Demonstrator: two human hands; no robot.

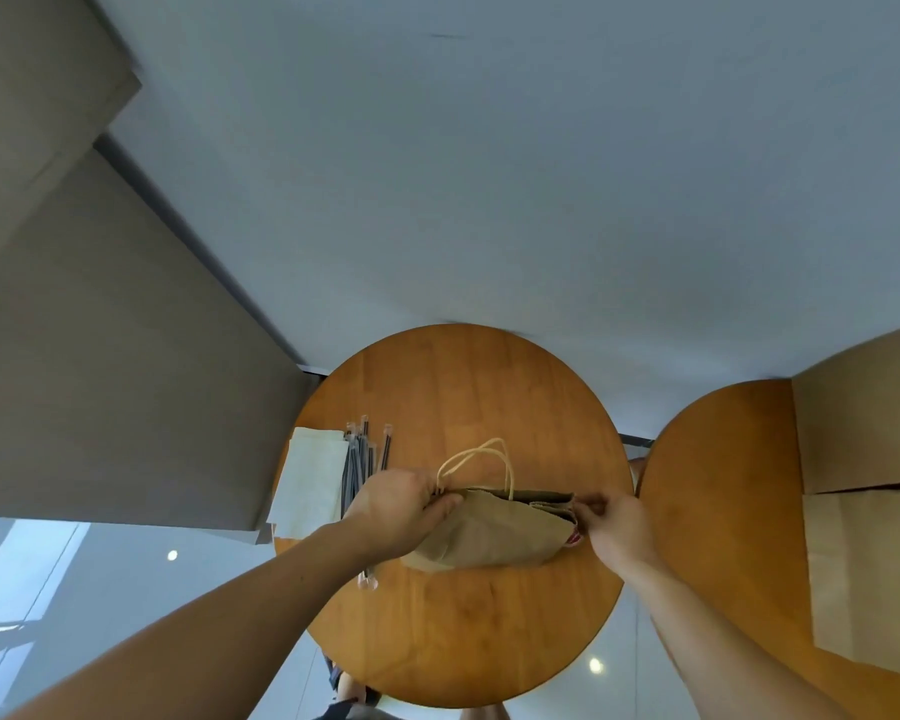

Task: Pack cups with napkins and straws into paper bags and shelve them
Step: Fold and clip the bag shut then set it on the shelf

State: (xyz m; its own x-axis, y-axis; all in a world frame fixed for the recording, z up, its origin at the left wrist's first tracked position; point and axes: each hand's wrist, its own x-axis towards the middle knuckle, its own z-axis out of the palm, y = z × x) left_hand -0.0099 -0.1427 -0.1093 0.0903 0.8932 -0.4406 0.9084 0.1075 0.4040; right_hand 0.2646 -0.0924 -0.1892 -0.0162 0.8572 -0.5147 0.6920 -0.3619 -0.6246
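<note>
So here's where we are: the brown paper bag [494,532] sits around the middle of the round wooden desk [463,387], and we've got it by both ends of its top edge. Our left grip [396,511] is clenched around the left end of the rim, fingers curled over the edge right where the twisted paper handles [476,459] start. Our right grip [617,527] is pinching the right end of the rim between thumb and fingertips. The mouth is only a narrow dark slit along the top, so we can't tell what's inside. The handles loop up and away from us, toward the far side of the desk. There's a little bit of red peeking out by the bag's lower right corner, just under the right grip, but it's too small to make out. Left of the bag, a stack of white napkins [310,480] lies at the desk's left edge, with a bunch of wrapped dark straws [362,459] just beside it, partly hidden under our left wrist. Off to the right there's a second wooden desk [723,485] with flat paper bags [863,563] lying on it, well apart from the one we're holding.
</note>
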